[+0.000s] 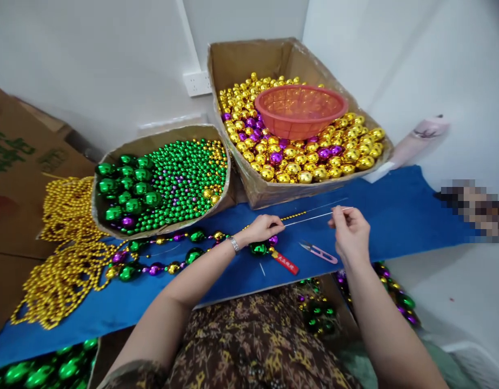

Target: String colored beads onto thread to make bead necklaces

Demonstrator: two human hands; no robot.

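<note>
The thin pale strand [308,219] is running straight between your hands, above the blue cloth [235,278]; whether it is thread or needle, you cannot tell from here. Your left hand [264,228] is pinching one end, thumb and fingertips together, and your right hand [350,231] is clamping the other between thumb and forefinger, seemingly to hold it taut. A string of tiny gold beads [294,216] is trailing past your left fingers. The pink snips [321,253] are lying between your hands, nearer your body, probably for easy reach. Your left forearm [182,286] is crossing the bead garland [194,255] and hiding part of it; a red tag [287,263] is lying close by. Behind, the small carton [233,186] and large carton [269,195] are limiting the room, and a red basket [290,128] is resting on gold balls [320,174]. Gold bead strands [65,278] are crowding your left side.
</note>
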